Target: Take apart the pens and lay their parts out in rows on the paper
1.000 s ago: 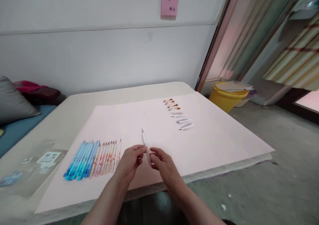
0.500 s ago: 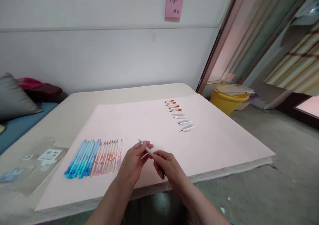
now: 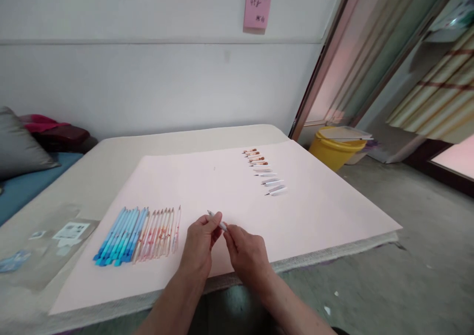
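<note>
White pen (image 3: pixel 223 226) held tilted over nr side of pink sheet (image 3: pixel 314 206). L hand (image 3: pixel 200 241): fingers pinched on barrel; R hand (image 3: pixel 249 256): fingers pinched on back end. Blue pens (image 3: pixel 124 233) + pinkish pens (image 3: pixel 157 236) lined up to L; white pens (image 3: pixel 277 190) + brown-topped pens (image 3: pixel 260 159) farther back, R. Yellow bucket (image 3: pixel 329 154) past sheet's R edge; pink note (image 3: pixel 257 10) on wall (image 3: pixel 148 88).

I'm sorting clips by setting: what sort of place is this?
Probably a room at home, perhaps doubling as a workspace: a grey cushion, a striped curtain and blue pens laid side by side suggest it.
</note>
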A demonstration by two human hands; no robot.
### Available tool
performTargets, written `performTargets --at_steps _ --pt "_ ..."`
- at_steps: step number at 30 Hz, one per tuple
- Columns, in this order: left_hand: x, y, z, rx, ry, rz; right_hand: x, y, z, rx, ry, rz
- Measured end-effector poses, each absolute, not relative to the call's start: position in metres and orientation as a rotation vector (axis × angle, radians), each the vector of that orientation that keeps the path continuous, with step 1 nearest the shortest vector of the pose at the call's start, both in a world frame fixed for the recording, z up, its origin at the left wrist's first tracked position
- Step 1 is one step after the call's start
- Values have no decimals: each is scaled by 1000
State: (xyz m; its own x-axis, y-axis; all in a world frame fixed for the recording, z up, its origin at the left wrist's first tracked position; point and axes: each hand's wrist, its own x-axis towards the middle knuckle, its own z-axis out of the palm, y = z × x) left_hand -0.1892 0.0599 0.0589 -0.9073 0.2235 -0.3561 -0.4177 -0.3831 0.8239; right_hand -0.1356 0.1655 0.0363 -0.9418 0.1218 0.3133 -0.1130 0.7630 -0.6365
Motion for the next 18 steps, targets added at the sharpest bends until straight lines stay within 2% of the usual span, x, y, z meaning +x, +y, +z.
performTargets --at_steps 2,3,5,8,10,12,15,18 --pt "-188 59 59 -249 1457 2277 -135 166 35 -51 -2621 985" --pt "-188 58 60 -240 1438 2270 -135 168 36 -93 -2614 1091" --pt "-190 56 61 -222 1392 2293 -137 172 40 -199 -2564 1525" --pt "-192 54 61 -218 1353 2350 -139 177 46 -319 -2302 2383" --pt "-193 54 61 -230 1355 2364 -140 179 48 -370 -2171 2613" --pt "-193 56 60 -242 1376 2374 -141 179 49 -386 -2231 2429" --pt "-193 57 60 -261 1388 2369 -141 179 48 -330 -2376 1925" --pt "-193 57 61 -248 1270 2350 -140 181 47 -297 -2402 1773"
